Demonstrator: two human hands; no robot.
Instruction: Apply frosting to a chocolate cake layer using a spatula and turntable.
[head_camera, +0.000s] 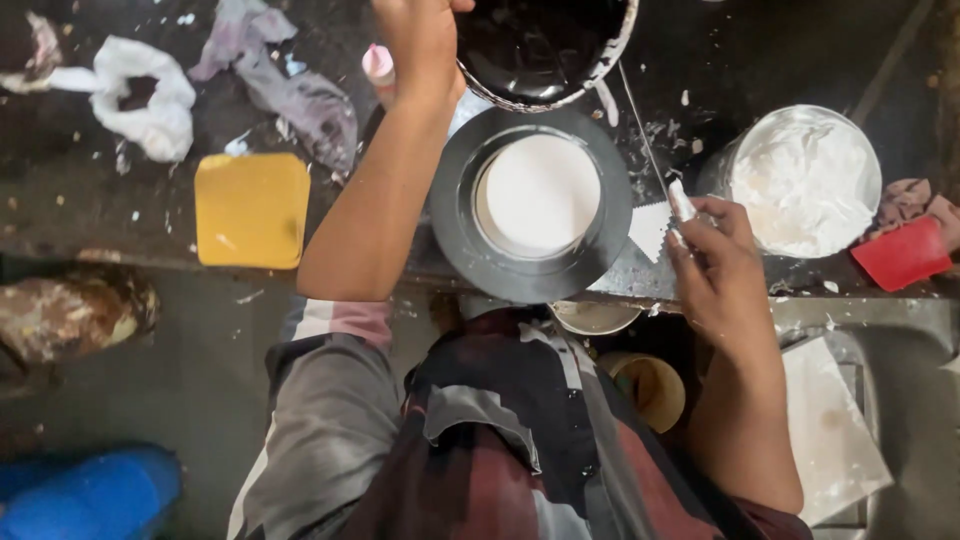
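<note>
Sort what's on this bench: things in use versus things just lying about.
In use: white cake on black turntable; dark bowl held by left hand; toothed scraper at right hand.

Lying about: yellow scraper, red scraper, cream tub, rags.

Two hands at work over a white cake on a dark surface (90, 210).

The left hand (420, 40) grips the rim of a dark bowl (540, 45) tilted above the white cake (537, 195) on its black stand (455, 225). The right hand (715, 265) holds a thin stick (645, 140) beside a tub of white cream (805, 180); a yellow scraper (250, 210) lies to the left.
</note>
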